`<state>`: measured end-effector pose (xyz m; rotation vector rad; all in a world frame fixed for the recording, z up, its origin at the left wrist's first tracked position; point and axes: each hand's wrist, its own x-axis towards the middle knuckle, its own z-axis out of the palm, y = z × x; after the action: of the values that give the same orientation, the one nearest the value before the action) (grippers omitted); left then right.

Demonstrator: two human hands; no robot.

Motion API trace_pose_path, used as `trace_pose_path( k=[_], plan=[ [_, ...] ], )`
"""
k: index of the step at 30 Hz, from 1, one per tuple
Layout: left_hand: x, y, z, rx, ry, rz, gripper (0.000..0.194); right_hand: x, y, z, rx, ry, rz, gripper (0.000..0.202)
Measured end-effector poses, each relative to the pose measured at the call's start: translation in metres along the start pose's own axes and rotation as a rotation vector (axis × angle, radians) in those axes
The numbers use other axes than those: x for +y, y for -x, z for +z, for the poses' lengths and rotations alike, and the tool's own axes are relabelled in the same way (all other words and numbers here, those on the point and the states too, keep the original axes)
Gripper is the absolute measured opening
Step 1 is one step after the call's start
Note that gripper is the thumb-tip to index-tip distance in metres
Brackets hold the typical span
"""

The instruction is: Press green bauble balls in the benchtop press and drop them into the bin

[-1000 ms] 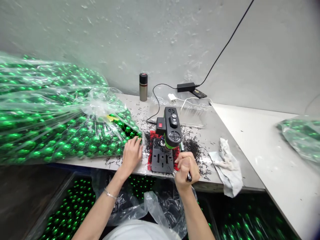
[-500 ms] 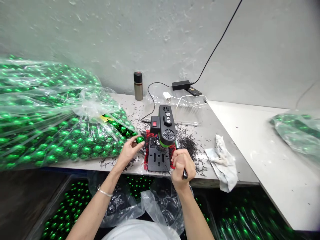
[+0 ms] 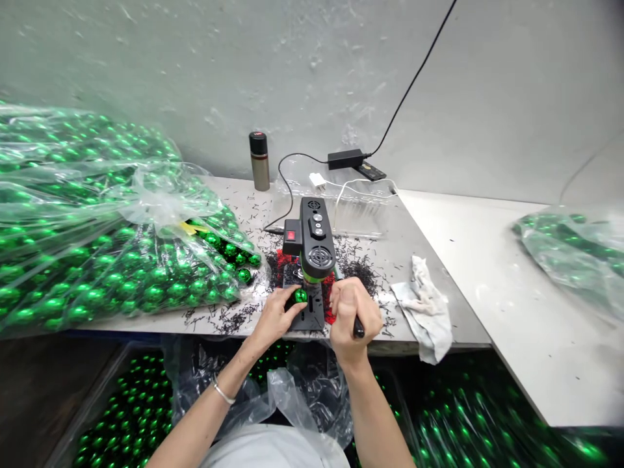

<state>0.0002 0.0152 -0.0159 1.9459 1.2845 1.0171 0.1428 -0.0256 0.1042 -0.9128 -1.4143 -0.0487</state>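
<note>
Between the thumb and fingers of my left hand [image 3: 277, 314] is a shiny green ball [image 3: 300, 296]. That ball is over the slotted black base plate [image 3: 316, 317] of a small black bench machine [image 3: 318, 234], just in front of its head. My right hand [image 3: 355, 318] is wrapped round a lever handle [image 3: 359, 329] with a black end, at the machine's right side. A red switch [image 3: 291, 235] sits on the machine's left box. Beside my left hand, more green balls spill from the mouth of a big clear plastic bag [image 3: 160, 201].
Small black bits [image 3: 358, 276] litter the table around the machine. A crumpled white cloth [image 3: 425, 312] hangs over the front edge. Behind stand a bottle [image 3: 260, 166], a power adapter [image 3: 346, 158] and a white plug [image 3: 317, 181]. Another bag of green balls [image 3: 575, 240] lies at right.
My left hand has carried the green ball rightward from the bag's mouth to the base plate under the machine's head. My right hand keeps its grip on the lever handle. The view has shifted slightly.
</note>
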Motion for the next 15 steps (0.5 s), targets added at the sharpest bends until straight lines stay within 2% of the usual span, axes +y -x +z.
trace_pose_path(
  k=[3,5,10,15],
  plan=[
    [0.001,0.000,0.001,0.011,-0.120,0.143,0.033,0.000,0.002,-0.001,-0.004,0.009,0.000,0.032],
    [0.000,-0.001,0.004,0.018,-0.161,0.184,0.032,0.000,0.004,-0.001,-0.007,0.017,0.006,0.031],
    [-0.006,0.001,0.014,0.080,-0.152,0.165,0.030,0.002,0.020,-0.003,-0.038,0.008,0.014,0.029],
    [-0.010,0.002,0.017,0.095,-0.129,0.173,0.031,0.027,0.054,0.001,-0.043,0.033,-0.084,0.028]
  ],
)
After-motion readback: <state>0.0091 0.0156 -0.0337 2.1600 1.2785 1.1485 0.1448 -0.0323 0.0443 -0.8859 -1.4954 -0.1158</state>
